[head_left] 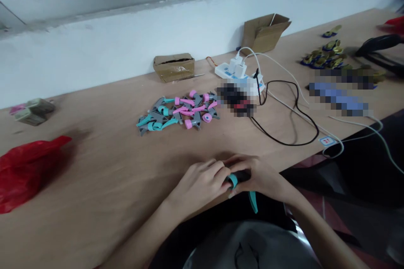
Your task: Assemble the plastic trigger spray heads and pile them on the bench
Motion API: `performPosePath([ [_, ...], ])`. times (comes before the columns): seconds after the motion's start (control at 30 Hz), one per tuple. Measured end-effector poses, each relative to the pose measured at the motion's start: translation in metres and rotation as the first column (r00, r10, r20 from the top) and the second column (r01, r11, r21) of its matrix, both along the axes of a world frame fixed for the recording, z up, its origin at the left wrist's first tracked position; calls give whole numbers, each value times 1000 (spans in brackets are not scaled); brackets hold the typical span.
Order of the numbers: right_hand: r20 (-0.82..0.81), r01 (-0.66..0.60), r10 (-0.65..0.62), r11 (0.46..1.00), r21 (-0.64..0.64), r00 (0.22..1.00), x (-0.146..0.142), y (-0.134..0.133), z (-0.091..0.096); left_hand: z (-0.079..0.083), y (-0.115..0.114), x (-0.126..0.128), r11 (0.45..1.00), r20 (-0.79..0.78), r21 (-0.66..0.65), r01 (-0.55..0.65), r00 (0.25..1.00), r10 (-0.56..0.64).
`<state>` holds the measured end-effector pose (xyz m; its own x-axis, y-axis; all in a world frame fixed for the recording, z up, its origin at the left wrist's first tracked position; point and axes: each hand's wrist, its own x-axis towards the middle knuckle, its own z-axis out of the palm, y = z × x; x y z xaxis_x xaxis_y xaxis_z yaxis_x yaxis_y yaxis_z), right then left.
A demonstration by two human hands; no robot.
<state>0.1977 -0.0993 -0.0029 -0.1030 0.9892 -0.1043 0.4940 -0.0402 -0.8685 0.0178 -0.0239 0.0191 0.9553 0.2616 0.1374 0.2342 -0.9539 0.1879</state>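
Note:
Both hands meet at the near edge of the wooden table (104,168). My left hand (198,183) is closed, its fingers curled around a small dark part with a teal ring (234,180). My right hand (259,176) is closed on the same piece from the other side. A teal curved lever (253,201) hangs down from the piece below the hands. Further back on the table lies a pile of grey, teal and pink trigger-sprayer parts (179,111).
A red plastic bag (25,168) lies at the left. Two cardboard boxes (174,66) (264,31) stand by the white wall. A white power strip (238,73) with black and white cables (293,126) lies right of the pile. Gold-blue items (325,56) sit far right.

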Motion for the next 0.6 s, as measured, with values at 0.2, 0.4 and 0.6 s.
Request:
performPosePath([
  [0.2, 70, 63, -66, 997, 47, 995, 1, 5, -8, -11, 1, 7, 1000, 71, 13, -11, 997, 10],
  [0.4, 22, -33, 32, 999, 13, 999, 10, 12, -10, -23, 1, 7, 1000, 167, 30, 2, 986, -7],
  [0.6, -56, -63, 65, 997, 33, 996, 15, 15, -15, -34, 7, 4, 999, 258, -18, -35, 966, 38],
])
